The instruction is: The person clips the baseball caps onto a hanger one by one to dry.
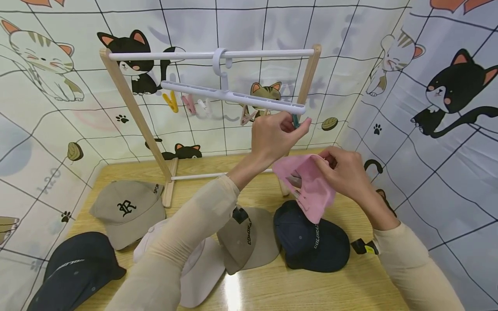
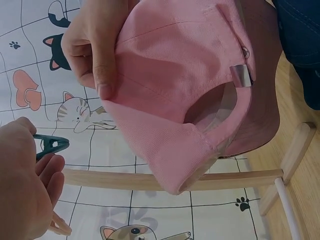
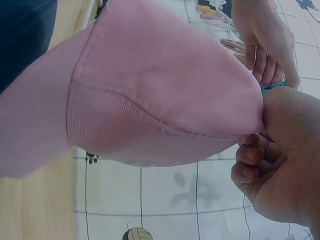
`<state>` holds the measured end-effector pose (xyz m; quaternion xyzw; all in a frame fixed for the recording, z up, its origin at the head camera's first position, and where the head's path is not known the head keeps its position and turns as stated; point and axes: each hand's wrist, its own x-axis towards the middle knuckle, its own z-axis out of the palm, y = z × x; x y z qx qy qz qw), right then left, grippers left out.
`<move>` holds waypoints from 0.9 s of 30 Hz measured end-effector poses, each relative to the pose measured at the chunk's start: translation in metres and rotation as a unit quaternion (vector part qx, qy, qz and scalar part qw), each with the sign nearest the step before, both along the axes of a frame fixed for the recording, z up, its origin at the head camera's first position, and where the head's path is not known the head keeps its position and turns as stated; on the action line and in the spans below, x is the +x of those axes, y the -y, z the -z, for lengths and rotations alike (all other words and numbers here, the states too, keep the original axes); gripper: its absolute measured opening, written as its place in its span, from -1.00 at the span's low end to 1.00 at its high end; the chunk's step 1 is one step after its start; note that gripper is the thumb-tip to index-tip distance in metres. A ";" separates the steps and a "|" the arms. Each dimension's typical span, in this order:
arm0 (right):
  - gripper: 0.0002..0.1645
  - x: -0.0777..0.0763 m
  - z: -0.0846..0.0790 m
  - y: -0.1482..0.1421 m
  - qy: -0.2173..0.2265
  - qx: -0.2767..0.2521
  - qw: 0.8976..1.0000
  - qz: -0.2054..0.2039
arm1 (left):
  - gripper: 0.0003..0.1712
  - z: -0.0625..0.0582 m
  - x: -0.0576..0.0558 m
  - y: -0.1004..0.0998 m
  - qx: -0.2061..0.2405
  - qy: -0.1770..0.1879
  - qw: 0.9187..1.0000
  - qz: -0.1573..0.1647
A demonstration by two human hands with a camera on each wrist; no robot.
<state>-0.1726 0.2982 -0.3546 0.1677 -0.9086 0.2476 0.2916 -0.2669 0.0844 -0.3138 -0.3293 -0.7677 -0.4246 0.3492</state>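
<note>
My right hand (image 1: 344, 172) pinches the crown of a pink baseball cap (image 1: 311, 190) and holds it up over the table. The cap hangs with its back strap and metal buckle (image 2: 240, 76) showing in the left wrist view. Up at the right end of a white hanger (image 1: 249, 98), my left hand (image 1: 272, 134) pinches a teal clothespin (image 2: 52, 143) between thumb and fingers. Several more clips hang along that hanger, among them a yellow clip (image 1: 170, 101) and a pink clip (image 1: 189, 104). The hanger tilts down to the right.
A white rail (image 1: 155, 56) on a wooden frame (image 1: 132, 108) carries the hanger. Several caps lie on the wooden table (image 1: 303, 289): a beige cap (image 1: 128, 211), a dark cap (image 1: 78, 272), a white cap (image 1: 202, 272), a taupe cap (image 1: 249, 237) and a navy cap (image 1: 311, 237).
</note>
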 end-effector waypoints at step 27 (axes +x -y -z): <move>-0.82 -0.026 -0.014 0.048 -0.024 -0.064 0.997 0.024 | -0.39 0.001 -0.012 0.018 -0.009 0.002 0.999 -0.046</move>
